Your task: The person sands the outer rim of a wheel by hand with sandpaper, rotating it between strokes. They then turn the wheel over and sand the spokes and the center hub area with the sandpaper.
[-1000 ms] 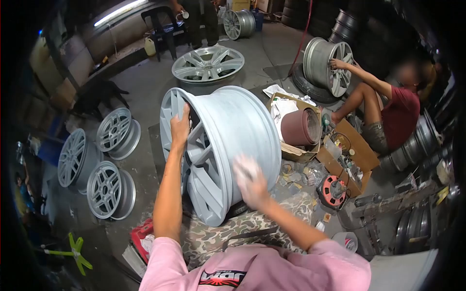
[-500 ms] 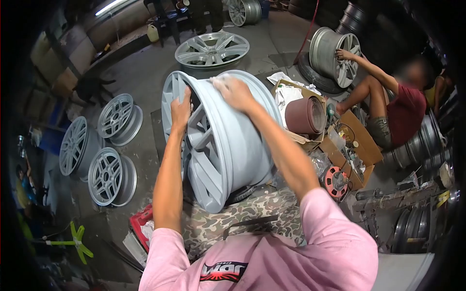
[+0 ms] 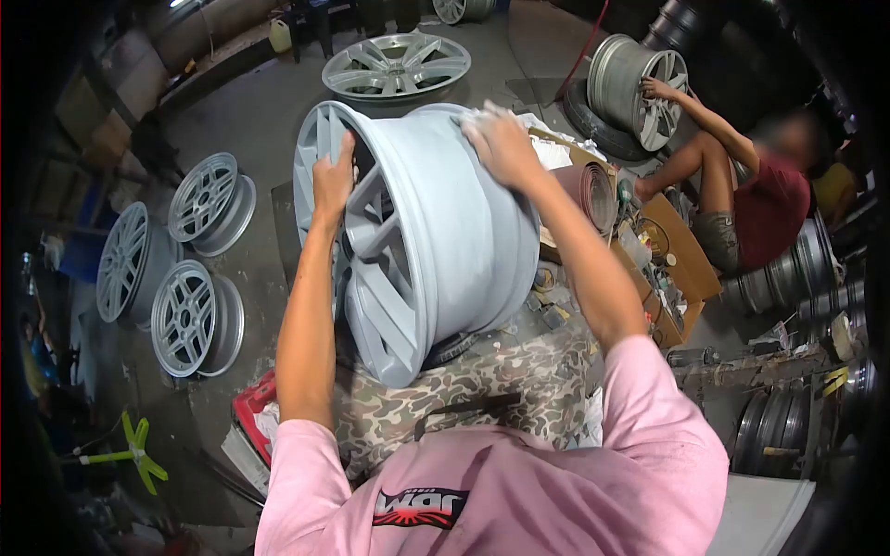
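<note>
A large grey wheel rim (image 3: 464, 222) stands tilted on its side in front of me, its spoked face turned left. My left hand (image 3: 333, 181) is closed around a spoke at that face. Over on the barrel's far right edge lies my right hand (image 3: 505, 148), fingers bent and pressed to the metal. Something whitish shows at its fingertips, too blurred to make out. Camouflage cloth (image 3: 473, 389) covers my lap below the rim.
Several spoked rims (image 3: 184, 317) stand on the floor at left, and another rim (image 3: 397, 69) lies beyond. At right are a sandpaper roll (image 3: 586, 196), a cardboard box (image 3: 681, 278) of tools, and a seated person (image 3: 774, 204) touching a rim (image 3: 621, 88).
My right hand has slid right along the barrel to its far edge. My left hand keeps its hold on the spoke. The whole view has shifted slightly.
</note>
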Available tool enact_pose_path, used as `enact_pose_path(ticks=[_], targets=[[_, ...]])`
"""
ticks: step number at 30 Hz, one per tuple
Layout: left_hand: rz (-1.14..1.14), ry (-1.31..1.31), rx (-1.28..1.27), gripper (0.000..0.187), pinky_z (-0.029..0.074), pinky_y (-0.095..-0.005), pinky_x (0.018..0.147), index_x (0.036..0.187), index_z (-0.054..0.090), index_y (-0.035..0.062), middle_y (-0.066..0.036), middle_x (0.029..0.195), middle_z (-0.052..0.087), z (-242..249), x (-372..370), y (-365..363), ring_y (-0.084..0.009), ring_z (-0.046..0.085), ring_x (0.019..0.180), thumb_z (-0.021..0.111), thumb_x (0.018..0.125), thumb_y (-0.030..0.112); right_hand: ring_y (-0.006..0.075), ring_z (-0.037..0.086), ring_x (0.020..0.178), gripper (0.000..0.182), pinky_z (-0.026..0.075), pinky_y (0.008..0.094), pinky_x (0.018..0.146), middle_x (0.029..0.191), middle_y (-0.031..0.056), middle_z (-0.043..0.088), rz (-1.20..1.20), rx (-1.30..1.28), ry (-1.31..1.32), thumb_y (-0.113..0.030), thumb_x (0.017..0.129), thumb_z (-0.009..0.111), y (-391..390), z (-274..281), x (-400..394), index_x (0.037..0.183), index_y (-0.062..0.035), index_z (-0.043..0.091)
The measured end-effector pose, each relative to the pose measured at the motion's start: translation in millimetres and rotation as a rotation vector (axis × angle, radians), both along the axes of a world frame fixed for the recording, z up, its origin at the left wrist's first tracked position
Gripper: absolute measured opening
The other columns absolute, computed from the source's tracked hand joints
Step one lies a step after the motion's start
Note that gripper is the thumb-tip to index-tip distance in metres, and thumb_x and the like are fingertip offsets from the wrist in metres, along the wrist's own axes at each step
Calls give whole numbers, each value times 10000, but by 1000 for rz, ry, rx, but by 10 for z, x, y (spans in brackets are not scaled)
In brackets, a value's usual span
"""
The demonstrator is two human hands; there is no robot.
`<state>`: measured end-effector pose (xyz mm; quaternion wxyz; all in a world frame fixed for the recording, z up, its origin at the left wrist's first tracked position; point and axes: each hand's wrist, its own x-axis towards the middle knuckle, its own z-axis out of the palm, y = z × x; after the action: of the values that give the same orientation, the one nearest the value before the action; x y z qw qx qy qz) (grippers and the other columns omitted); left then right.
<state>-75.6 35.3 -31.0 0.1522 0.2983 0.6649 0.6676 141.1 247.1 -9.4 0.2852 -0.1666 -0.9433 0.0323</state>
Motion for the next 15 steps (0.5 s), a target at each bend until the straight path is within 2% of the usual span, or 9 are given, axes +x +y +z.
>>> enact_pose_path(ticks=[2, 4, 5, 7, 9, 11, 12, 13, 15], targets=[[4, 11, -16, 546, 321, -279, 510, 699, 596, 107, 44, 601, 495, -36, -48, -5, -67, 432, 530, 632, 1005, 558, 412, 531, 1336, 369, 341, 548, 1179, 1289, 151, 695, -2, -80, -116, -299, 1055, 517, 134, -14, -109, 1316, -105, 689], [11, 15, -21, 552, 313, -270, 504, 690, 594, 106, 48, 597, 486, -47, -54, 4, -61, 429, 526, 639, 1000, 560, 475, 516, 1331, 380, 346, 548, 1172, 1306, 150, 693, -6, -180, 51, -305, 1059, 508, -37, -81, 50, 1298, -75, 693], [3, 5, -21, 552, 313, -270, 504, 690, 594, 106, 48, 597, 486, -31, -22, 0, -61, 429, 526, 639, 1000, 560, 488, 509, 1341, 393, 349, 546, 1163, 1379, 148, 655, 1, -198, 218, -297, 1065, 499, -322, -153, 312, 1336, -74, 674], [-10, -17, -24, 553, 311, -265, 502, 693, 591, 104, 47, 598, 486, -1, 11, -22, -57, 429, 525, 645, 994, 565, 417, 501, 1379, 419, 316, 501, 1187, 1485, 146, 581, -185, -216, 339, -244, 1070, 481, -1089, -320, 860, 1435, -79, 606], [-7, -1, -37, 565, 338, -256, 511, 725, 629, 72, 29, 599, 528, -13, -2, -21, -67, 459, 524, 648, 989, 571, 392, 454, 1433, 433, 301, 537, 1180, 1527, 169, 537, -304, -272, 365, -179, 1070, 467, -1772, -985, 1398, 1463, -21, 558], [46, 19, -49, 582, 382, -246, 525, 799, 682, 32, 7, 607, 584, 10, 43, -50, -73, 511, 529, 651, 980, 585, 405, 457, 1428, 414, 289, 569, 1190, 1520, 173, 539, -355, -290, 269, -163, 1064, 473, -2485, -1495, 1795, 1442, -24, 569], [72, 82, -118, 568, 490, -286, 653, 938, 721, -24, -76, 732, 691, 64, 75, -110, -159, 641, 652, 624, 1010, 532, 408, 453, 1430, 412, 296, 555, 1193, 1523, 179, 534, -347, -331, 92, -157, 1063, 470, -2785, -1641, 1979, 1437, -18, 572], [73, 89, -121, 568, 490, -286, 653, 938, 721, -24, -76, 732, 691, 15, 70, -154, -159, 641, 652, 624, 1010, 532, 412, 449, 1432, 411, 302, 541, 1195, 1525, 184, 529, -331, -368, -80, -151, 1061, 468, -3002, -1763, 2128, 1433, -12, 574], [276, 507, 10, 474, 520, -354, 841, 1065, 722, -28, -143, 947, 732, -137, -27, -295, -258, 700, 884, 578, 1050, 423, 438, 462, 1403, 406, 309, 496, 1203, 1499, 264, 524, -319, -636, -90, -125, 1056, 419, -3095, -2144, 2361, 1389, 39, 583]])
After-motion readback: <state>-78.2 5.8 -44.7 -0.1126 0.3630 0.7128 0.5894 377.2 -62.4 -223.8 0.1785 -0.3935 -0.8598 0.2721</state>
